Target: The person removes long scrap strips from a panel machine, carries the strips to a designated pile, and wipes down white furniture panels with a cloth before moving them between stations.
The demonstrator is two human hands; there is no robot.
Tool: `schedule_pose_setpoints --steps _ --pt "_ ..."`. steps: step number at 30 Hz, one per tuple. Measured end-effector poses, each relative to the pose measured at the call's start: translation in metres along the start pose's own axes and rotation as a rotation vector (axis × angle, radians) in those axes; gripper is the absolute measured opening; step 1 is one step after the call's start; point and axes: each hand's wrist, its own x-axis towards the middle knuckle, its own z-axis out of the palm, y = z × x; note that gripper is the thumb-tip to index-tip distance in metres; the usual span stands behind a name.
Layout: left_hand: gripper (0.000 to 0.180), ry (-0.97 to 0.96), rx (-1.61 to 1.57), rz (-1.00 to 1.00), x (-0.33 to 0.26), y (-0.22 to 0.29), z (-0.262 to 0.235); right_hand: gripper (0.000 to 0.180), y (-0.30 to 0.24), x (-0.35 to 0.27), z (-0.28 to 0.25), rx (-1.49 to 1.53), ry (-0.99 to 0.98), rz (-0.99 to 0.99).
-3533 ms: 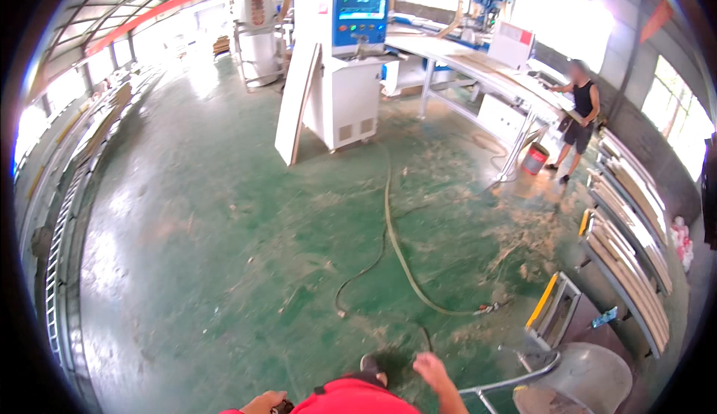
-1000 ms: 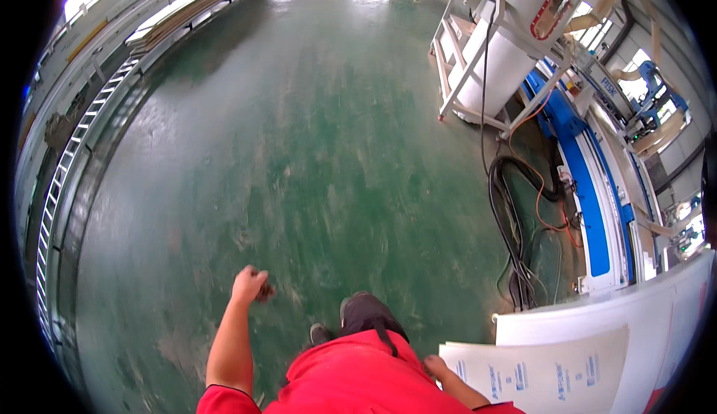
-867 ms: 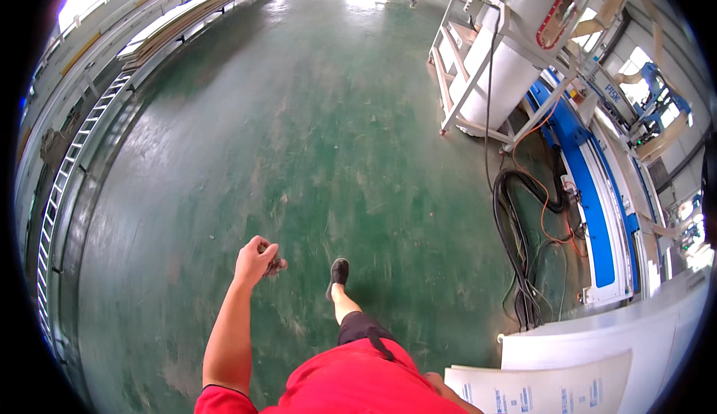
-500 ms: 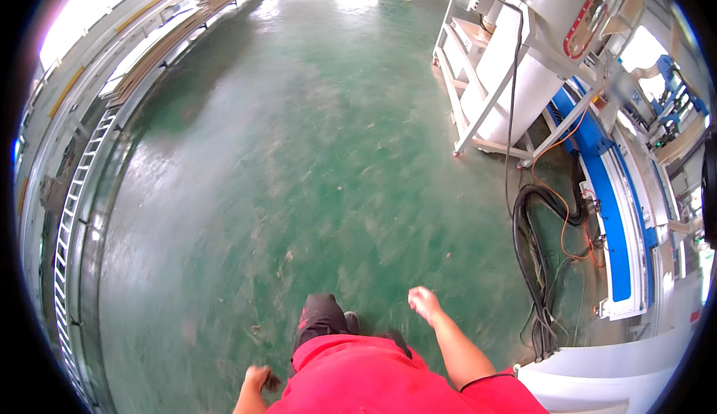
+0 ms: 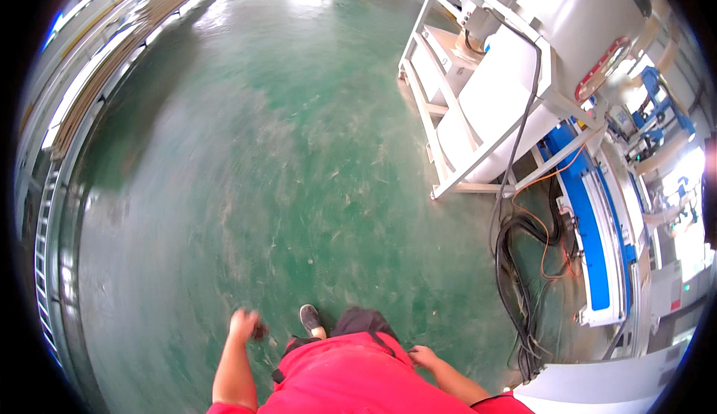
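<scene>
My left hand (image 5: 244,325) is swung forward over the green floor (image 5: 321,212), left of my red shirt. Its fingers are curled round a small dark brown thing (image 5: 260,330), too blurred to name. By my right side, close to the shirt's edge, my right hand (image 5: 423,356) hangs low with its fingers loosely curled in. Nothing shows in it. Below me one dark shoe (image 5: 308,315) is on the floor, and a dark trouser leg (image 5: 366,322) shows beside it.
On the right stand a white metal frame (image 5: 478,167) with large pale cylinders and a blue machine rail (image 5: 590,235). Black hoses (image 5: 508,264) and an orange cable lie on the floor there. Along the left runs a roller conveyor (image 5: 43,264) bearing stacked brown boards (image 5: 112,70).
The white frame and machine have drawn nearer as I walk forward. My left hand has swung forward, my right hand back toward my body. The other leg is now in front.
</scene>
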Motion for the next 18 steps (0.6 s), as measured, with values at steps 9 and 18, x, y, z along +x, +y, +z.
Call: schedule_pose_setpoints --steps 9,18 --pt "0.023 -0.074 -0.498 0.343 0.296 0.375 -0.116 0.044 -0.180 0.100 -0.030 0.201 0.119 -0.004" --pt "0.023 -0.465 0.043 -0.494 0.393 0.169 -0.052 0.014 -0.406 0.313 -0.217 0.401 0.180 -0.103"
